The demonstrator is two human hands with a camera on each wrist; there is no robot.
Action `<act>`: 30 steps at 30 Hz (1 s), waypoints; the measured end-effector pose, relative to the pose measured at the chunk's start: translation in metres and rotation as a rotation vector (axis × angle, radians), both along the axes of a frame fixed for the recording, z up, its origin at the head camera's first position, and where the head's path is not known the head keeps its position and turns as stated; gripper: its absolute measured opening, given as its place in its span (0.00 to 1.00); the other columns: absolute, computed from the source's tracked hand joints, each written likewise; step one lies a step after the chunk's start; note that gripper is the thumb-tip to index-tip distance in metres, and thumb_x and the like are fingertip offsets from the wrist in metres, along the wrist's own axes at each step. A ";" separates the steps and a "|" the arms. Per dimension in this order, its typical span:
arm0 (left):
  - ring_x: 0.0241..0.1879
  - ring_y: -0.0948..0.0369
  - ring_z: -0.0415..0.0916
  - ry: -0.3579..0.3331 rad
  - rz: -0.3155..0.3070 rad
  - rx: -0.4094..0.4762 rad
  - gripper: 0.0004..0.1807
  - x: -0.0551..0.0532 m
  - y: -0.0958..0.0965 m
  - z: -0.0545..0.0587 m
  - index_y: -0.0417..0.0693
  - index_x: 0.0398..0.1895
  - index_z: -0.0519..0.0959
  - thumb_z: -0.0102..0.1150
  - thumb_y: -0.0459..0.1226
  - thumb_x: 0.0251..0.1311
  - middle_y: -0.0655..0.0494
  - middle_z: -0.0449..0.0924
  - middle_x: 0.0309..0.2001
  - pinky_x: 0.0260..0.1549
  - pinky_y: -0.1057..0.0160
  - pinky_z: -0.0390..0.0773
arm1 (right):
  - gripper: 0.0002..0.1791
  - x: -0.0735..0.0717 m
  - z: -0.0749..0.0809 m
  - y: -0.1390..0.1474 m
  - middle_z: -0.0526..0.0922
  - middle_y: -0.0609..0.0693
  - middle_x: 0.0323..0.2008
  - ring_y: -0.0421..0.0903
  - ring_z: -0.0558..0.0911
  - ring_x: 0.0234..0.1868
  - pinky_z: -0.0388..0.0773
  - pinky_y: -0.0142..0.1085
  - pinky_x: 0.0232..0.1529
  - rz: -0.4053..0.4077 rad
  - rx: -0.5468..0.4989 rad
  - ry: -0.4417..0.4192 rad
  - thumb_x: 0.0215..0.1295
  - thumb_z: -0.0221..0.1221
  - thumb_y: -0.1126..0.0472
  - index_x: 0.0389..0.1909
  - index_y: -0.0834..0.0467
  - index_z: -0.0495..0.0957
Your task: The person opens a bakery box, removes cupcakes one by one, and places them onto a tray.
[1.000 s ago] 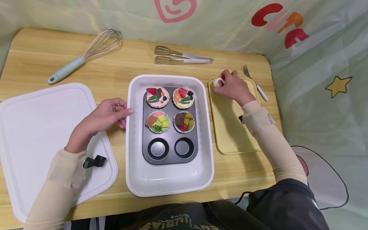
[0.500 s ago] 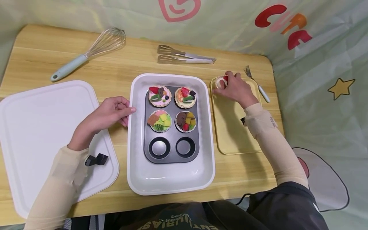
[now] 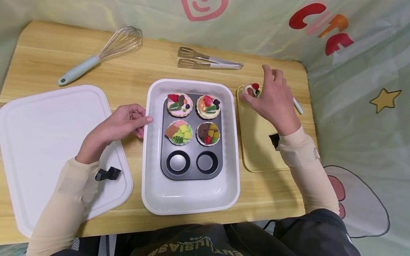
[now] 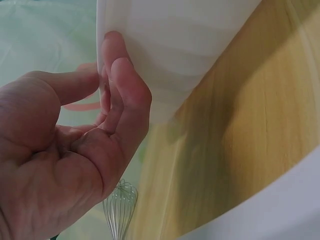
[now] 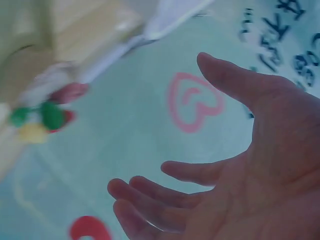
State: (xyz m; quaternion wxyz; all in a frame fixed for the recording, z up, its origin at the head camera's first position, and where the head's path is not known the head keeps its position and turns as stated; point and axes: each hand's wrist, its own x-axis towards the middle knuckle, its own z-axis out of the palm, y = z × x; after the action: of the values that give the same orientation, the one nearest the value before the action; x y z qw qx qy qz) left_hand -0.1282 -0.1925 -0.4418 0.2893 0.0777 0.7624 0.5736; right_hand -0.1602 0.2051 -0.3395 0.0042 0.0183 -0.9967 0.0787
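My left hand [image 3: 123,122] pinches the left rim of a deep white tray [image 3: 192,206], thumb over the edge and fingers against the outer wall in the left wrist view. A dark muffin pan [image 3: 192,175] lies inside; its two near cups hold nothing. Fruit-topped tarts fill the other cups: a pink one [image 3: 180,105], a cream one [image 3: 208,107], one with yellow cubes [image 3: 179,132] and a chocolate one [image 3: 208,134]. At the right, my right hand [image 3: 273,101] is spread with nothing in it, beside a strawberry-topped tart [image 3: 251,90] at the yellow tray's [image 3: 259,156] far left corner.
A flat white tray [image 3: 48,142] lies at the left under my forearm. Along the back are a whisk [image 3: 109,51] and metal tongs [image 3: 209,62]. A fork's handle [image 3: 298,105] shows right of the yellow tray. Printed cloth [image 3: 352,89] hangs behind and right.
My right hand has let go of the strawberry-topped tart, opened its fingers and drawn up and right from it. The left hand keeps its hold on the rim.
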 end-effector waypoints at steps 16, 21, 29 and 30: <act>0.23 0.55 0.80 -0.049 0.011 -0.011 0.14 -0.002 -0.001 0.001 0.33 0.46 0.69 0.58 0.36 0.71 0.48 0.79 0.25 0.28 0.58 0.86 | 0.53 0.041 0.040 -0.113 0.70 0.62 0.67 0.59 0.77 0.59 0.79 0.57 0.52 0.194 -0.163 -0.033 0.59 0.65 0.34 0.76 0.58 0.56; 0.23 0.55 0.80 -0.060 0.023 0.005 0.13 -0.002 0.000 0.000 0.33 0.45 0.69 0.58 0.36 0.71 0.48 0.79 0.25 0.29 0.57 0.87 | 0.51 0.047 0.024 -0.131 0.76 0.63 0.57 0.57 0.79 0.48 0.81 0.49 0.40 0.259 -0.104 -0.065 0.58 0.67 0.35 0.72 0.62 0.62; 0.22 0.54 0.81 -0.043 -0.002 0.026 0.11 -0.005 -0.001 -0.001 0.34 0.43 0.70 0.57 0.35 0.71 0.46 0.78 0.24 0.29 0.56 0.87 | 0.46 0.057 -0.004 -0.137 0.75 0.57 0.40 0.54 0.76 0.40 0.79 0.47 0.32 0.128 -0.012 -0.158 0.51 0.68 0.29 0.56 0.63 0.70; 0.23 0.54 0.81 -0.044 -0.005 0.026 0.11 -0.005 -0.002 -0.001 0.34 0.43 0.70 0.56 0.35 0.71 0.46 0.78 0.24 0.29 0.56 0.87 | 0.48 0.057 -0.006 -0.137 0.75 0.58 0.42 0.55 0.77 0.41 0.79 0.48 0.33 0.101 -0.012 -0.176 0.51 0.67 0.29 0.58 0.63 0.69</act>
State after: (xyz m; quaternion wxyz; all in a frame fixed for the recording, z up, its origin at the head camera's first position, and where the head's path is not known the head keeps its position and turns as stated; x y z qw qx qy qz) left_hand -0.1335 -0.1945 -0.4431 0.3063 0.0706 0.7483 0.5842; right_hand -0.1027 0.0676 -0.3454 -0.0872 0.0614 -0.9906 0.0861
